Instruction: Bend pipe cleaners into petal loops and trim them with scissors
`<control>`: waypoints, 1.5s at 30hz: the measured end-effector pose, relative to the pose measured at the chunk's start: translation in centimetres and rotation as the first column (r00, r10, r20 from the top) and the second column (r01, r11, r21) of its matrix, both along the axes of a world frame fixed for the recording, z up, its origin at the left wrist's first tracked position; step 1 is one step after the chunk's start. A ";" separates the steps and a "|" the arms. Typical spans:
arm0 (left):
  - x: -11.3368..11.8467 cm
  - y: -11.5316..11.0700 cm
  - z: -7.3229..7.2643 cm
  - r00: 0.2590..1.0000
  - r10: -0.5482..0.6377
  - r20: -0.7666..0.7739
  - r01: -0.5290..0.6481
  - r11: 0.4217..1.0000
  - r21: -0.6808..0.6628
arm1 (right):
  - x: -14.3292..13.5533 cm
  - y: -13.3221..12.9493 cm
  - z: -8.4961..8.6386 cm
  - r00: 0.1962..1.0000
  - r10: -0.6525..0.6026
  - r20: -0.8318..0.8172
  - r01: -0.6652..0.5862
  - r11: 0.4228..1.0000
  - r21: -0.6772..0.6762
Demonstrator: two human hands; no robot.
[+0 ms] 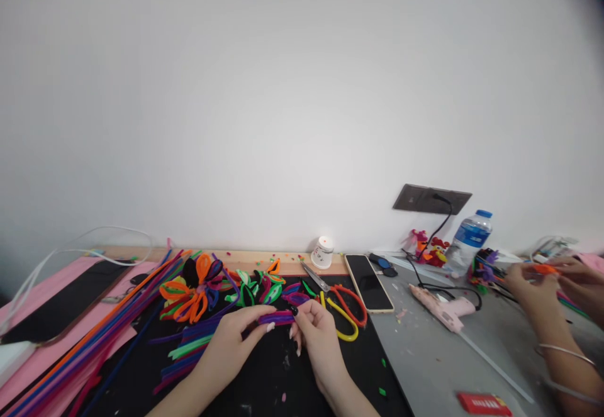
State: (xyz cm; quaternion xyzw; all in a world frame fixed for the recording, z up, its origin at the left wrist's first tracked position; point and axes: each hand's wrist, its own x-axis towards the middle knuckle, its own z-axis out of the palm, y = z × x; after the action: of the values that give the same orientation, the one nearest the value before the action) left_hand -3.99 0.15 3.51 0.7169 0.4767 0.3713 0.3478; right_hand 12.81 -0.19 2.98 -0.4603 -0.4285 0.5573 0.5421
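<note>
Between my two hands, above a black mat (274, 379), is a short bundle of purple and magenta pipe cleaners (276, 318). The thumb and fingers of my left hand (236, 335) pinch its left end. At its right end, my right hand (314, 335) is closed on it, with the thumb and index finger pressed together. Just behind my hands lie looped orange, green and purple pipe-cleaner flowers (201, 288) and green leaf-like loops (255, 286). Cut green and blue lengths (189, 346) lie beside my left forearm.
Scissors (346, 313) with red and yellow handles lie right of my hands, near a phone (369, 283) and a paper cup (323, 252). Long pipe cleaners (108, 322) spread at left. Farther right are a glue gun (443, 309), a bottle (472, 238) and another person's hands (542, 285).
</note>
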 end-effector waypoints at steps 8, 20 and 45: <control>0.6 -0.7 0.4 0.937 -0.207 -0.281 0.238 0.968 0.083 | -0.6 -0.8 0.1 0.970 0.139 0.198 -0.142 0.990 0.000; 0.9 -1.5 -0.3 0.942 -0.273 -0.195 0.259 0.961 -0.092 | -0.4 -0.8 0.2 0.952 0.256 0.171 -0.253 0.967 -0.038; 1.1 -1.2 0.5 0.953 -0.292 0.078 0.302 0.929 -0.213 | 0.4 -1.0 0.3 0.830 0.314 0.460 -0.402 0.910 0.105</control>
State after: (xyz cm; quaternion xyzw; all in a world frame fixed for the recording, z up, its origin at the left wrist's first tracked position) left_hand -2.91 -1.02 4.02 0.7287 0.3935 0.2749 0.4884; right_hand 13.21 -1.22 3.28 -0.4275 -0.6700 0.4876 0.3614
